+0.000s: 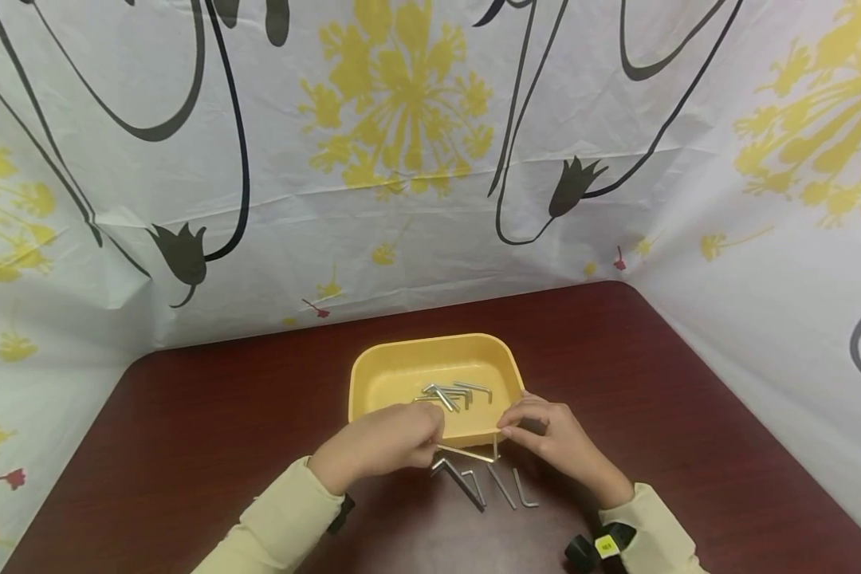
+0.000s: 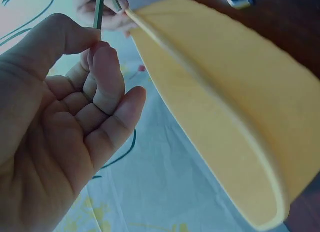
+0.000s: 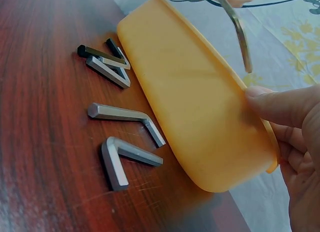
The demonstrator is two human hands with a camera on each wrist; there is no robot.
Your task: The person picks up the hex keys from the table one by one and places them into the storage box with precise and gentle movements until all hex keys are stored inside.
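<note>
My left hand (image 1: pixel 387 440) pinches one end of a silver hex key (image 1: pixel 466 454) between thumb and index finger. The key is raised just in front of a yellow plastic tray (image 1: pixel 383 379), its bent end toward my right hand (image 1: pixel 560 438). That hand grips the tray's near right rim, with the thumb (image 3: pixel 270 103) on the outer wall in the right wrist view. Several silver hex keys (image 1: pixel 441 392) lie in a loose pile inside the tray. The left wrist view shows the pinched key (image 2: pixel 99 12) only in part.
On the dark red-brown table (image 1: pixel 258 430), several more hex keys lie before the tray, among them a dark one (image 1: pixel 462 485) and a silver L-shaped one (image 1: pixel 522 490). A white cloth (image 1: pixel 294 239) with flower prints hangs behind and at the sides.
</note>
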